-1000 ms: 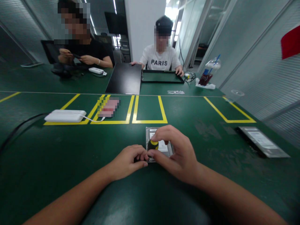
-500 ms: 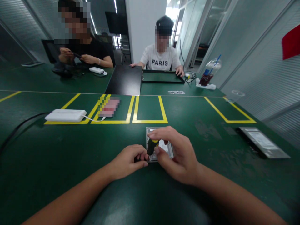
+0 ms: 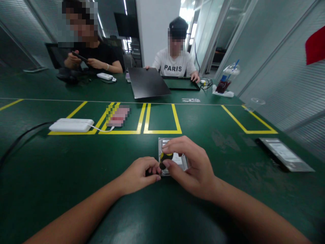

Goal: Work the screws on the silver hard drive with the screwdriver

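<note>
- The table (image 3: pixel 76 189) is green with yellow taped boxes (image 3: pixel 162 118). The drive (image 3: pixel 180 161) lies flat on it, just in front of the person and near the middle box.
- The shirt (image 3: pixel 174 67) of a person across the table reads "PARIS". This is the only clear writing.
- The right hand (image 3: pixel 193 169) is closed around the handle of the screwdriver (image 3: pixel 166 157), which stands at the drive's near left corner. In my judgement the tool should stand upright and be pressed firmly while it turns, so that the tip does not slip.
- The left hand (image 3: pixel 138 176) has its fingertips pinched together at that same corner, low by the shaft. It seems well placed to steady the tip and the drive.
- The drive's white label is too small to read. The same is true of the second drive (image 3: pixel 284 154) at the right.
</note>
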